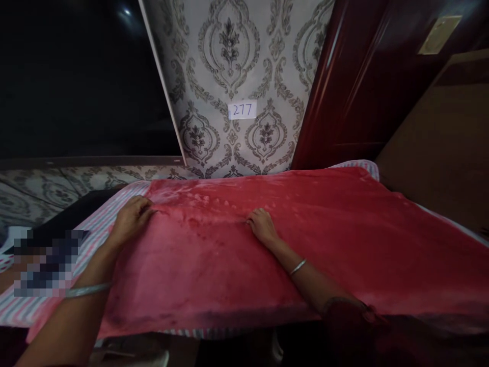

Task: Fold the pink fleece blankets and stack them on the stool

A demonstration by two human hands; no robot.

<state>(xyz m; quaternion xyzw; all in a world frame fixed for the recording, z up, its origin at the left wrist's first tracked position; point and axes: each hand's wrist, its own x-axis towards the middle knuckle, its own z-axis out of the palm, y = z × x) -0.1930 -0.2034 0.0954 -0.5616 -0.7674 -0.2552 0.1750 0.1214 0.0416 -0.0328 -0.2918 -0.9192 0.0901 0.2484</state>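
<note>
Fleece blanket (214, 275), red and soft, lies spread over the striped sheet (91, 239); expect it to feel weighty but limp, so take hold along its edges rather than its slick middle. Your left hand (132, 219) sits curled at the blanket's left edge, and you cannot tell whether it pinches the pile. Your right hand (262, 226) rests released, palm down mid-blanket, with your right forearm (309, 280) angled in from the lower right.
</note>
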